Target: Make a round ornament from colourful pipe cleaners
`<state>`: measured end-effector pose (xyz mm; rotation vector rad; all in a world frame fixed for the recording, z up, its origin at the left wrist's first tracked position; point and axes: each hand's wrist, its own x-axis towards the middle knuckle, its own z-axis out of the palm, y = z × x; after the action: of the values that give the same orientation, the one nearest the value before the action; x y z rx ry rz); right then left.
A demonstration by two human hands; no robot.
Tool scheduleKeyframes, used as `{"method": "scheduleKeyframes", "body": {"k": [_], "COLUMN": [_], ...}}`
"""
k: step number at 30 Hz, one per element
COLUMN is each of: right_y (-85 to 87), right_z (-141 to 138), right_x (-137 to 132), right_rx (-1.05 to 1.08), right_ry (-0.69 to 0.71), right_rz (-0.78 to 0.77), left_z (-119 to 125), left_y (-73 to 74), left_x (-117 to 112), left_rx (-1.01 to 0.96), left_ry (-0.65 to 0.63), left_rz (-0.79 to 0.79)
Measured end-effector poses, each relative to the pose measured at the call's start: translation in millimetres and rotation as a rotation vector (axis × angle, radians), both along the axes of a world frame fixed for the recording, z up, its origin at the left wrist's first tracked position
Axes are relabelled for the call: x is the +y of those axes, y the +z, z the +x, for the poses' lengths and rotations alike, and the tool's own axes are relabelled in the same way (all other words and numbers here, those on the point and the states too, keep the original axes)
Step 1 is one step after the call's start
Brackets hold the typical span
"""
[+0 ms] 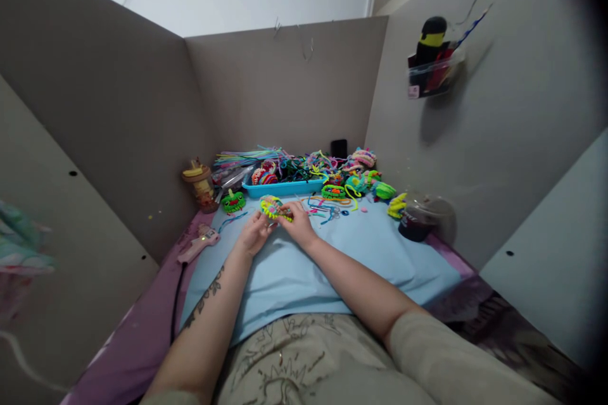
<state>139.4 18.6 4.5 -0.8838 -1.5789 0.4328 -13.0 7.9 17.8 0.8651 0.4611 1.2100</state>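
Note:
A small round craft piece of bent pipe cleaners (270,205), yellow-green with pink in it, is held up over the blue cloth. My left hand (255,234) closes on its lower left side. From the right, my right hand (299,223) pinches its edge, the fingertips partly hiding it. Left of it sits a green pipe-cleaner piece (233,202) with a red mouth. Behind my right hand lie loose pipe-cleaner bits (327,205) and a green and orange piece (333,192).
A blue tray (285,188) of tangled pipe cleaners stands behind. Left are a pink glue gun (202,244) and a tumbler (202,186). Right are bright finished-looking pieces (382,190) and a dark tub (415,223). Grey panels (285,85) enclose the table; a clear holder (434,76) hangs right.

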Motion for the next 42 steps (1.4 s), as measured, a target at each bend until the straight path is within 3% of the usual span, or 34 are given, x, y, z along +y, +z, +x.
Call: {"method": "scheduleKeyframes", "body": {"k": [3,15,26,42], "right_y": [-1.3,-0.2,3.1,5.2], "right_z": [0.6,-4.7,-0.7,-0.5], "right_x": [1.0,-5.0,-5.4,-13.1], "right_rx": [-0.026,-0.163,-0.074,-0.156], "right_ry": [-0.018,-0.040,-0.134,-0.066], "right_rz": [0.025,0.129,0.110,0.169], "left_z": [6.1,18.3,18.8,17.7], "left_y": [-2.8,-4.6,-7.1,-8.3], "left_x": [-1.3,-1.5,6.6,5.8], "left_rx": [0.070,0.095,0.005,-0.186], "left_ry": [0.045,0.234,0.268,0.382], "left_rz": [0.078,0.090,-0.030,-0.145]}}
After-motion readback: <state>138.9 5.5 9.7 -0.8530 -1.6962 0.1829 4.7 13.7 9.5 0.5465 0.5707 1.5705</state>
